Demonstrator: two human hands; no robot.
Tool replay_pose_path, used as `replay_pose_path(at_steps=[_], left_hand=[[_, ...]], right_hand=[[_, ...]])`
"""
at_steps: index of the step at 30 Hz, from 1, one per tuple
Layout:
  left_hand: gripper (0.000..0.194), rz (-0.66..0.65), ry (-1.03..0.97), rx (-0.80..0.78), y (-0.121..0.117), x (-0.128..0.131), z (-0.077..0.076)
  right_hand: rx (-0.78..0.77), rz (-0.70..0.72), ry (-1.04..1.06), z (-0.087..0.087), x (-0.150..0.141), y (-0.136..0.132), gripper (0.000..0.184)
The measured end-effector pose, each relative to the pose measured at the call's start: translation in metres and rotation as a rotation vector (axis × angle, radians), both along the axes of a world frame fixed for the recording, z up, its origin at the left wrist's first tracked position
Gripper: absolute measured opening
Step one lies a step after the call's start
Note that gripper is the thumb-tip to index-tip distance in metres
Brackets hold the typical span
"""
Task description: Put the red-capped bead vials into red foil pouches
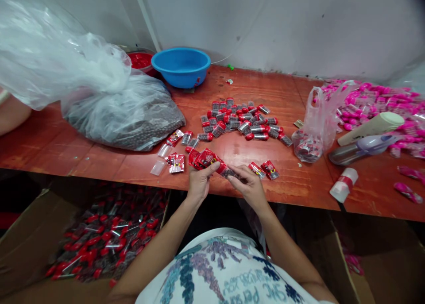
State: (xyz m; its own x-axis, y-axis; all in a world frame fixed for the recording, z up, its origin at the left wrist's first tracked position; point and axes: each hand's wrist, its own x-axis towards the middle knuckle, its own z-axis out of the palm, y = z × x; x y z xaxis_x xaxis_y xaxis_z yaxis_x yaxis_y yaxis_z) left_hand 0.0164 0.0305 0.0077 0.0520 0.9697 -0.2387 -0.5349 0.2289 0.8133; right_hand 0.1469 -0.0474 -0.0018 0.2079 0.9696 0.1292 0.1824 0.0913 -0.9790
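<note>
Near the front edge of the table, my left hand (199, 182) is closed on a bunch of flat red printed wrappers (205, 158), its thumb pressed on top. My right hand (250, 184) pinches a small clear bottle (229, 172) of dark beads, whose upper end meets the wrappers; how far it sits inside one I cannot tell. Loose red wrappers (176, 163) and a clear empty tube (157, 167) lie left of my hands. Two red packets (269, 169) lie to the right. Beyond my hands spreads a pile of red-capped bottles (245, 123).
A clear bag of dark beads (129, 113) rests at left, with a blue basin (181, 67) behind. At right are a small plastic bag (310, 142), a drink bottle (358, 149), a roll (344, 184) and pink-capped bottles (388, 102). A cardboard box (43, 224) of red-capped bottles stands below.
</note>
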Motion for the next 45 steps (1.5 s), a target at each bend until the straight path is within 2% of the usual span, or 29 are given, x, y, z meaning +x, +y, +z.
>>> replay_pose_path(at_steps=[6,12,16,18,22,25,29,32,34,40,43,45], left_hand=[[0.024,-0.093,0.066,0.058,-0.004,-0.002,0.001],[0.025,-0.147,0.086,0.038,-0.005,-0.004,0.003],[0.035,-0.319,0.049,0.014,-0.004,-0.012,0.006],[0.04,-0.388,0.038,0.018,-0.005,-0.013,0.006],[0.035,-0.34,0.128,0.019,-0.008,-0.01,0.002],[0.034,-0.322,0.206,0.006,-0.009,-0.007,-0.001],[0.026,-0.285,0.19,0.03,-0.006,-0.008,0.0],[0.025,-0.238,0.167,0.01,-0.006,-0.011,0.003],[0.025,-0.269,0.15,-0.006,-0.008,-0.01,0.003],[0.022,-0.409,0.154,-0.029,-0.021,-0.002,-0.006],[0.026,-0.41,0.082,-0.089,-0.022,0.001,-0.01],[0.031,-0.362,0.023,-0.161,-0.02,0.0,-0.011]], right_hand=[[-0.081,0.022,0.16,0.0,0.002,0.001,0.034],[-0.07,-0.085,0.221,-0.006,-0.008,-0.002,0.033],[-0.173,-0.048,0.483,-0.009,-0.015,-0.002,0.036],[-0.159,-0.049,0.523,-0.011,-0.017,-0.003,0.039],[-0.003,-0.126,0.268,-0.019,-0.019,-0.004,0.047],[0.021,-0.1,0.112,-0.024,-0.018,-0.005,0.042],[-0.045,-0.056,0.252,-0.023,-0.013,-0.004,0.036],[-0.077,0.071,0.329,-0.019,-0.004,-0.006,0.044],[-0.079,0.115,0.366,-0.017,0.001,-0.009,0.048],[-0.155,-0.023,0.507,-0.019,0.003,-0.008,0.034],[-0.17,-0.138,0.426,-0.026,0.019,-0.01,0.034],[-0.158,-0.314,0.256,-0.032,0.042,-0.014,0.036]])
